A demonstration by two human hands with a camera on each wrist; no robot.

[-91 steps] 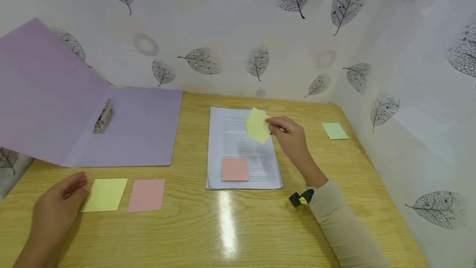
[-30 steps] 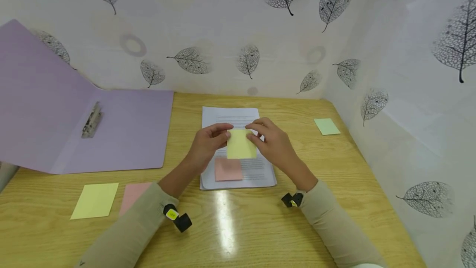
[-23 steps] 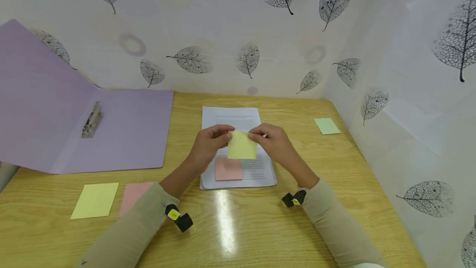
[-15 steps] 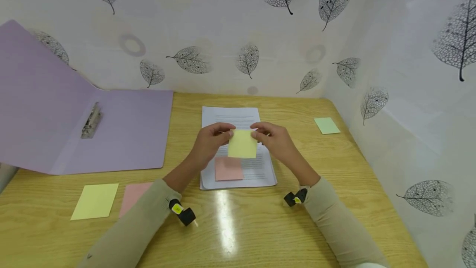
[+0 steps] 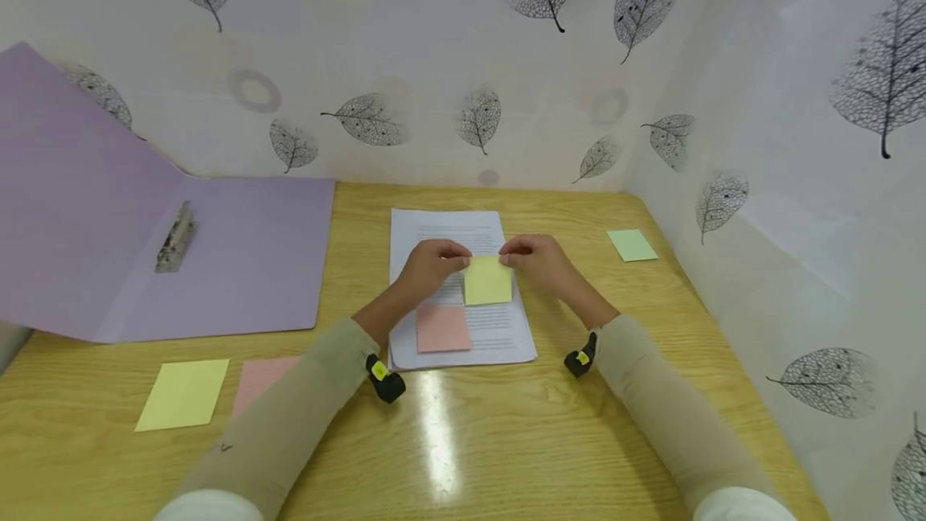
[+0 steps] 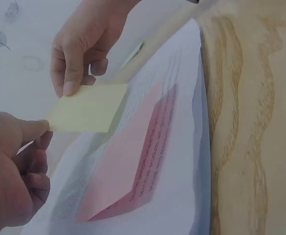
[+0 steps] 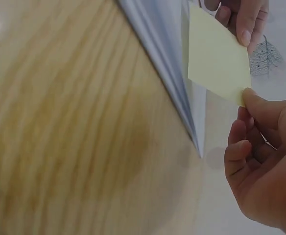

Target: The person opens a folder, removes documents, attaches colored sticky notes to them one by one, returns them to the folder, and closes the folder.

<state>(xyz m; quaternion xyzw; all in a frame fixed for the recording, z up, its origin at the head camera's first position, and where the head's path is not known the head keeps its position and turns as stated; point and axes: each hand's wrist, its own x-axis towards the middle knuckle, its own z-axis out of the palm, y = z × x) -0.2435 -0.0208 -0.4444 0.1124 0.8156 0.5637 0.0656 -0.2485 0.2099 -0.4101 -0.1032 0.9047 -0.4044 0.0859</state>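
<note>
A yellow sticky note (image 5: 488, 281) is stretched between both hands, above a stack of printed paper (image 5: 448, 225). My left hand (image 5: 432, 265) pinches its upper left corner between thumb and fingers, and my right hand (image 5: 538, 260) pinches the upper right one. Seen from the left wrist, the yellow note (image 6: 88, 108) is tilted, its lower edge apart from the sheet. A pink sticky note (image 5: 443, 329) is on the top page, below and left of the yellow one; in the left wrist view this pink note (image 6: 121, 161) lifts off the page along one side.
An open purple folder (image 5: 268, 256) with a metal clip (image 5: 177, 238) occupies the left back. Another yellow note (image 5: 183, 394) and a pink note (image 5: 260, 380), partly behind the left sleeve, are at the left front. A green note (image 5: 633, 245) is at the right, near the wall.
The left hand has come from the table's left side to the yellow note, which the right hand alone held at first. Lately both hands have shifted it slightly right over the stack.
</note>
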